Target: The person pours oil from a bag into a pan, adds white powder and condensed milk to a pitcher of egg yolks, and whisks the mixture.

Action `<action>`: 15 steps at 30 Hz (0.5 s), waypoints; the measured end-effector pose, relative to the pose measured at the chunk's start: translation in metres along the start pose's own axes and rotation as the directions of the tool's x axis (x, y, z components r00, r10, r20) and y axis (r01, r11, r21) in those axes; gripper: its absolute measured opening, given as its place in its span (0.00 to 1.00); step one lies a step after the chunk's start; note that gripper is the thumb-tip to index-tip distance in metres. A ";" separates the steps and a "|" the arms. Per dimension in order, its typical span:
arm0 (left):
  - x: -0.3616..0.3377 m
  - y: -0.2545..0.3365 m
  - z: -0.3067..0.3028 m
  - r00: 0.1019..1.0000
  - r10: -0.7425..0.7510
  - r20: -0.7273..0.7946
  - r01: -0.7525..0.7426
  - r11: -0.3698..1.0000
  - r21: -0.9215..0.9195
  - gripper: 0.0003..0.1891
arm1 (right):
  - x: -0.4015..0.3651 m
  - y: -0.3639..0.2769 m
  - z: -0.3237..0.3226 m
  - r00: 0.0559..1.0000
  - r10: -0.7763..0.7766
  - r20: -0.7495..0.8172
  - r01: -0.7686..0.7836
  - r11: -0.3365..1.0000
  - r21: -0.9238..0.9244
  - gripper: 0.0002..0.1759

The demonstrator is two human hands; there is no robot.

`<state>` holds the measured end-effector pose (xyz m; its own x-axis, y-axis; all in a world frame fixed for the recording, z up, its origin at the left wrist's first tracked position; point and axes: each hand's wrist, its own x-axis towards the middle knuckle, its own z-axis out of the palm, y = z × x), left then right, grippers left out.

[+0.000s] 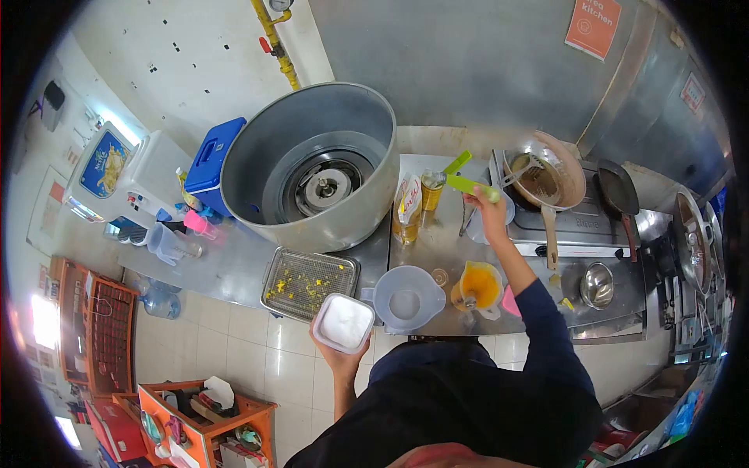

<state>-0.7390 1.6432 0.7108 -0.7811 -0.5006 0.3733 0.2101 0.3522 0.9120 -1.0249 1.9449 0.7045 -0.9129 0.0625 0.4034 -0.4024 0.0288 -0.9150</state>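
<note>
My left hand (340,359) holds a square white tub (343,322) of white powder from below, in front of the counter's edge. My right hand (491,210) is closed on a green-handled utensil (470,187), above the counter beside the stove. A second green piece (458,162) stands out over a yellow can (431,191). Left of the can is an oil bottle (407,209). Between my hands stand a translucent measuring jug (408,298) and a jug of orange-yellow liquid (479,286) with a metal tool in it.
A large metal drum (312,164) sits at the back left. In front of it lies a wire-rack tray (310,282) with yellow bits. A stove (573,234) at the right bears a pan (546,175) and a dark skillet (618,187). A steel bowl (598,285) is near the front right.
</note>
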 end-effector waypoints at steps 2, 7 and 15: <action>0.000 0.002 0.006 1.000 -0.009 0.008 0.009 1.000 -0.024 0.51 | -0.009 -0.027 -0.005 0.929 0.369 -0.033 -0.288 0.774 0.564 0.12; 0.011 0.010 0.032 0.994 0.022 0.105 -0.022 1.000 -0.010 0.50 | -0.040 -0.096 -0.028 0.887 0.461 0.016 -0.332 0.615 0.715 0.11; 0.054 0.062 0.102 0.953 0.137 0.271 -0.144 0.989 0.008 0.50 | -0.081 -0.190 -0.054 0.963 0.262 0.061 -0.257 0.829 0.497 0.11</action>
<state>-0.8277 1.7186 0.7704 -0.8747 -0.2146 0.4346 0.3162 0.4269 0.8472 -0.8708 1.9880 0.8456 -0.9888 0.0068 0.1492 -0.1335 -0.4879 -0.8626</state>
